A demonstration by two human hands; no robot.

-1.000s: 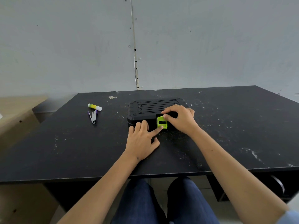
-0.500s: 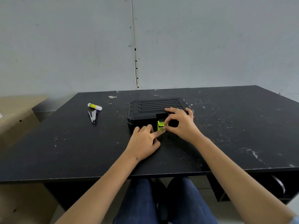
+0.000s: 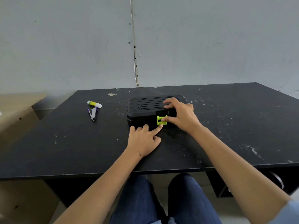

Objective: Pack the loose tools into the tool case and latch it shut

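A black ribbed tool case point(image 3: 145, 107) lies closed on the black table point(image 3: 64, 143), lid down. Its bright green latch point(image 3: 161, 120) sits on the front wall, facing me. My left hand point(image 3: 143, 139) rests on the table in front of the case, index finger stretched out and touching the latch's lower edge. My right hand point(image 3: 182, 115) is on the case's right front corner: fingers lie over the lid and the thumb presses against the latch's right side.
A glue stick point(image 3: 94, 104) and a purple-handled staple remover point(image 3: 93, 113) lie at the table's left rear. A beige cabinet point(image 3: 14, 113) stands left of the table. The grey wall runs along the far edge. My knees are under the near edge.
The green latch, flipped out toward me a second ago, was pushed toward the case front. My right thumb shifted onto its side; my left index finger stayed under it.
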